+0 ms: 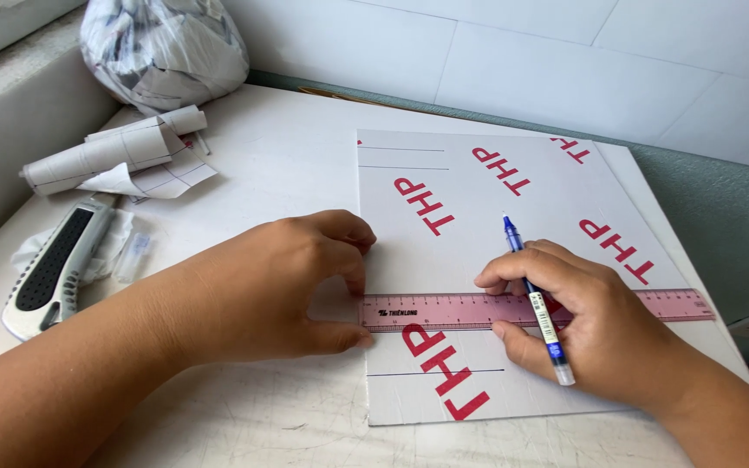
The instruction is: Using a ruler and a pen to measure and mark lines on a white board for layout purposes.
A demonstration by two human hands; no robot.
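White tabletop (288, 165) against a tiled wall carries a white board (478, 225) with red lettering. Across the board lies a pink ruler (444, 310), apparently pinned flat so it cannot slip: the left hand (279, 290) curls at its left end, thumb and fingertips pressed together on it. The right hand (591, 325) rests on the ruler, pinching a blue pen (535, 299). Well left of the ruler sits a utility knife (54, 269).

counter (279, 165): white, scuffed | you have on it: printed board (513, 217), utility knife (54, 269), paper rolls (114, 156) (curled), plastic bag (162, 48)
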